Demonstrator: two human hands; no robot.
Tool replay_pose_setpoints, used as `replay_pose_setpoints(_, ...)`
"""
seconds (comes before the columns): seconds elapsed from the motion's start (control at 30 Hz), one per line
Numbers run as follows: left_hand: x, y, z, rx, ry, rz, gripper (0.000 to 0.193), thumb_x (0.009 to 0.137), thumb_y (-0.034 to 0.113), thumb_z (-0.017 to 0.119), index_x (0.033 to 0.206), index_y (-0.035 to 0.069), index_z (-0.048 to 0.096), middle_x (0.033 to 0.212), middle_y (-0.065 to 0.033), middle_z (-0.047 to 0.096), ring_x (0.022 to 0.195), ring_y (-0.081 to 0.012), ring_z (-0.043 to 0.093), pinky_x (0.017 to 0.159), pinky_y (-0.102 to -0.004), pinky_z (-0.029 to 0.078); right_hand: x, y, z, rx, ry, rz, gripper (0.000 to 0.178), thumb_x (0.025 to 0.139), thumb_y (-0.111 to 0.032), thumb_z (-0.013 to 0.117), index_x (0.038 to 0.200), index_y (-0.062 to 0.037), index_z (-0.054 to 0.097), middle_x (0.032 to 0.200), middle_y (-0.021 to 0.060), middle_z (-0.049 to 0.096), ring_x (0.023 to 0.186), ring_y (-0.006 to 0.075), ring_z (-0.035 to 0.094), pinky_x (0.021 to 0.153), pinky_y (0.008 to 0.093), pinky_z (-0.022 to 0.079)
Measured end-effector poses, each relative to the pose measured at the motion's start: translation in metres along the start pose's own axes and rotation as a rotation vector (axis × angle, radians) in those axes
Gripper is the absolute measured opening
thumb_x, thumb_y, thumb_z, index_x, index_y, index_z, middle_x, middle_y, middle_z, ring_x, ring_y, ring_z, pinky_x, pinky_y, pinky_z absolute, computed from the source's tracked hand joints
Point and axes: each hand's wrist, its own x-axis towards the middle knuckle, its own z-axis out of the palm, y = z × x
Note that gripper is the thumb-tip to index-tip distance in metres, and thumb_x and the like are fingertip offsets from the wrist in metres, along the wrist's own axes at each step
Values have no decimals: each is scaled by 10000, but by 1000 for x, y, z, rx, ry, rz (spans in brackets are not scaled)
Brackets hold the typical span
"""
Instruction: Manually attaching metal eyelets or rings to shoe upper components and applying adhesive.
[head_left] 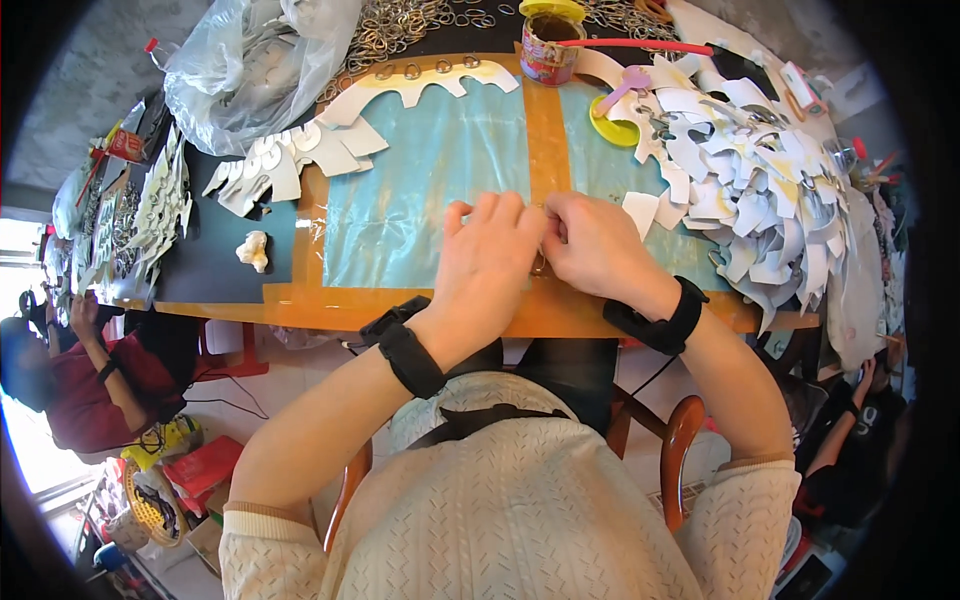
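My left hand [490, 252] and my right hand [603, 248] meet over the orange-taped strip near the table's front edge. Both are closed, fingers curled and fingertips almost touching. A small metal ring [540, 264] shows just below where they meet; what exactly the fingers pinch is hidden. Beyond my hands, a curved white scalloped strip [430, 80] lies on the blue plastic-covered mat [400, 210] with several metal rings along its upper edge. White pieces with rings [290, 160] overlap in a row at its left end.
Right of my hands is a large heap of white cut pieces [760, 170]. At the back stand an open tin [550, 50] with a red stick, a pile of metal rings [400, 30] and a plastic bag [260, 75]. Other people sit left [110, 390] and right [850, 450].
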Motion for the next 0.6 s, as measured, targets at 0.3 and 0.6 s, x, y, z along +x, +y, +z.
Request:
replay_pose_setpoints(0.3,-3,-1,-4,0,-51,103,286,689,-14,556,955,91,551,819,0,565,896,-192,531,840,-399,323,0,1,0,38,12,-37,132,704,-142,589,743,-17,569,716,186,601,686,380,578,597,464,428)
replay_pose_setpoints(0.6,-20,5,-18,165,-124,107,241,750,46,536,988,83,551,946,-9,622,967,-182,565,903,-458,340,1,5,-1,26,12,-48,73,745,-99,576,765,-38,542,699,156,596,674,362,570,585,440,422)
